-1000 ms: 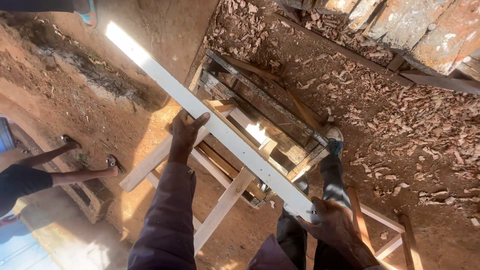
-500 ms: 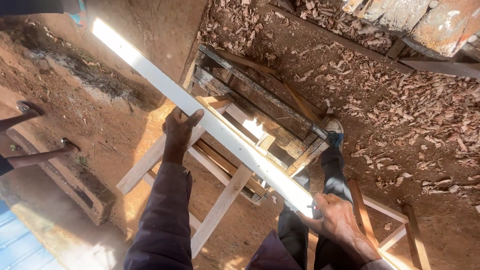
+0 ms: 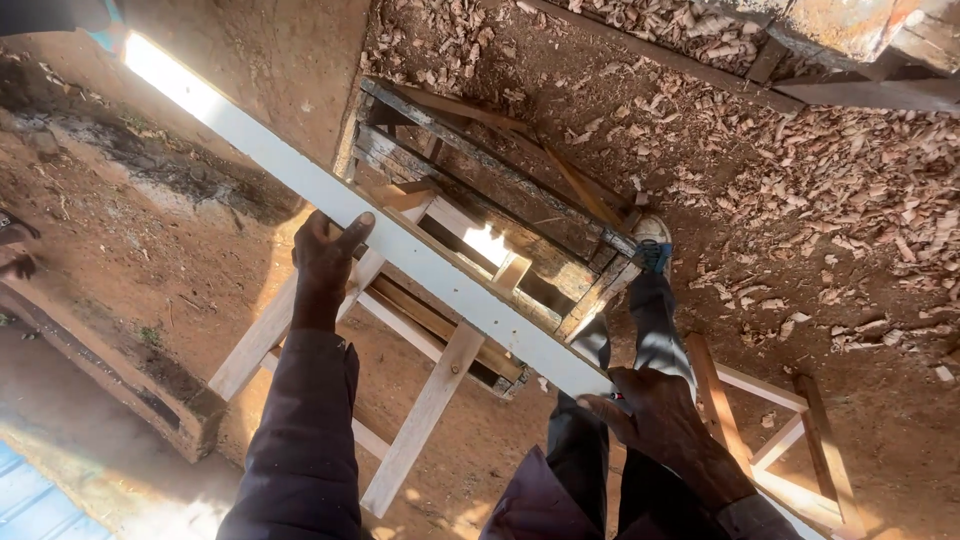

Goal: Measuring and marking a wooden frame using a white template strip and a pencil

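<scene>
**Long pale plank held in both hands over a wooden frame**

Since the earlier frame the left hand (image 3: 325, 255) sits a little further left along the long pale plank (image 3: 420, 255), the view has tipped so that more of the shavings on the right show, and the other person's arms at the left edge have almost gone from sight.

No packages, labels or signs show.

Left fingers curl round the plank from below, thumb laid across its top face, closed on it. Right hand (image 3: 655, 420) grips the near part of the plank, its fingers wrapped over the edge. The plank runs slantwise from the sunlit upper left down to the lower right, above a rough wooden frame (image 3: 480, 230) standing on the earth floor (image 3: 150, 250).

A shoe (image 3: 650, 235) rests at the frame's corner. Wood shavings (image 3: 850, 190) lie thick on the right. A second, lighter frame (image 3: 790, 440) stands behind the right hand.

The plank's far end is lost in glare, its near end is hidden by the right wrist, and the frame's lower part is in deep shadow.
</scene>
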